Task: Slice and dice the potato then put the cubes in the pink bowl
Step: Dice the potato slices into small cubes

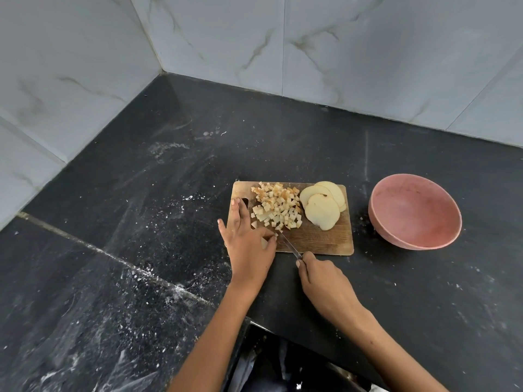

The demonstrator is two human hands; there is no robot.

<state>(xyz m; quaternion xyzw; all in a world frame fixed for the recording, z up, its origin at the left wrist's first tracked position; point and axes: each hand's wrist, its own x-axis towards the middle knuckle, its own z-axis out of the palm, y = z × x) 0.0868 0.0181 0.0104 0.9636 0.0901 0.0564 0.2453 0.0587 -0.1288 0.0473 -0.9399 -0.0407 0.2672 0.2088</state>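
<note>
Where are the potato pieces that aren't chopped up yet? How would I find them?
Start at the wooden cutting board on the black counter, left of the pink bowl. The potato slices lie overlapping at the board's right end. They are big, pale, flat rounds, unlike the heap of little potato cubes beside them.

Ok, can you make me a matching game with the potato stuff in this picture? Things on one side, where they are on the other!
Things:
1. potato cubes
2. potato slices
3. pink bowl
4. knife

Places:
A. in the right hand
B. on the counter, right of the cutting board
C. piled mid-board
D. stacked at the board's right end

Pairs: 1-C, 2-D, 3-B, 4-A
</note>
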